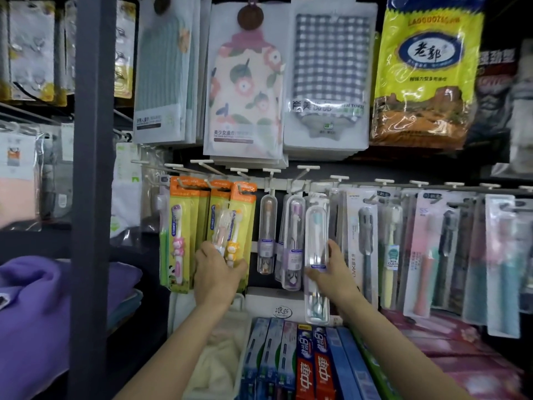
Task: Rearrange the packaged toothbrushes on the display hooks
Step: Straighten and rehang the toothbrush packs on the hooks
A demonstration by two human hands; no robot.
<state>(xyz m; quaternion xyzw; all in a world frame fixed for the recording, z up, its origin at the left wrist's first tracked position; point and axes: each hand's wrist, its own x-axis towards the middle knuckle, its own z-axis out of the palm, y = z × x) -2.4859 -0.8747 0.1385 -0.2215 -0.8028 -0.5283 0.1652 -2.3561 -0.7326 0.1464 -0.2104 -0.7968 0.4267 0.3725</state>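
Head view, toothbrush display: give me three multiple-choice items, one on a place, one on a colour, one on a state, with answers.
1. Where is the right hand?
A. On a clear toothbrush case
B. On the toothpaste boxes
C. On the checked towel pack

2. What colour tops the toothbrush cards by the left hand?
A. Blue
B. Orange
C. Black

3. How are the pale hook tips above the orange cards?
A. Bare
B. Loaded
C. Snapped off

Answers:
1 A, its fingers wrap the clear case.
2 B, the orange-topped cards have yellow below.
3 A, the hook tips stick out with nothing on them.
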